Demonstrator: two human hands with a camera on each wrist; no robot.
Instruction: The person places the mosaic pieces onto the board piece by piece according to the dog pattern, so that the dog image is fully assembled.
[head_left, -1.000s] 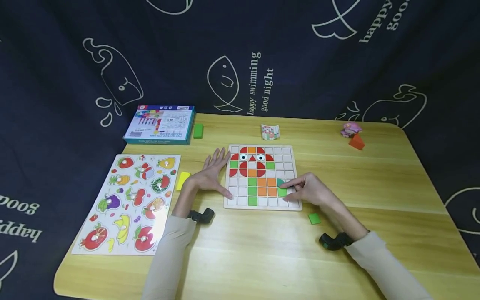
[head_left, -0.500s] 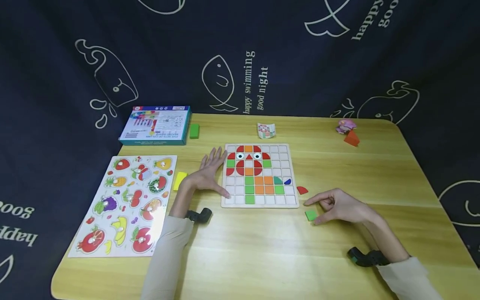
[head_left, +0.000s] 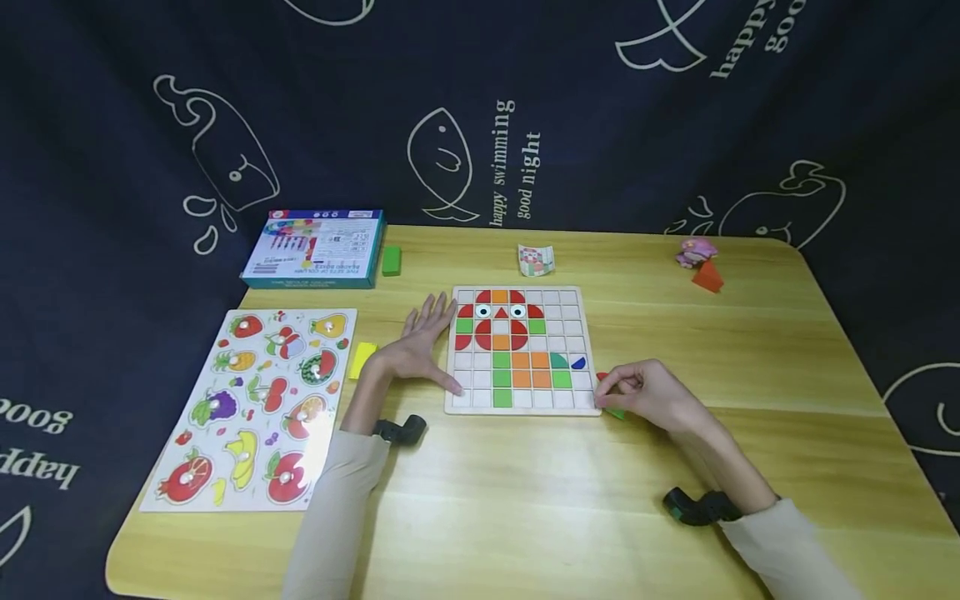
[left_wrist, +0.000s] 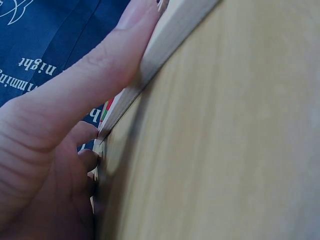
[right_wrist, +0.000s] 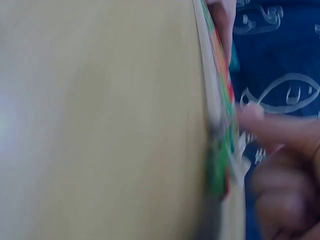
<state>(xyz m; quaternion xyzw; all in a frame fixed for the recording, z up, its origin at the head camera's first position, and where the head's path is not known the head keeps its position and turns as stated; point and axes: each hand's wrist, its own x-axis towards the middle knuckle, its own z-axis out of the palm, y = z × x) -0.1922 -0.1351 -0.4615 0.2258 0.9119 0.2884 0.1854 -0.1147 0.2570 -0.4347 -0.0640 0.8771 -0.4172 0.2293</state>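
Observation:
My left hand [head_left: 408, 354] rests spread along the left side of the square wooden grid board [head_left: 522, 410], its thumb [left_wrist: 95, 75] against the board's edge. Red, orange and green tiles and two eye tiles form a figure on the grid. At the board's lower right corner, my right hand [head_left: 648, 396] has index finger and thumb brought together, pinching a green square tile [head_left: 617, 413] mostly covered by the hand. Part of a red quarter-round tile [head_left: 602, 377] shows behind the fingers. A small blue half-round piece [head_left: 578, 363] lies on the grid. The right wrist view is blurred.
A fruit puzzle board [head_left: 251, 408] lies left, with a yellow block [head_left: 363, 360] beside it. A box [head_left: 315, 250], a green block [head_left: 392, 261] and a pattern card [head_left: 536, 260] are at the back. A pink toy [head_left: 697, 252] and orange piece [head_left: 708, 277] sit back right.
My right hand leaves the half-round green tile on the grid, goes right to the loose green square, then comes back to the board's edge with it. The left hand stays put.

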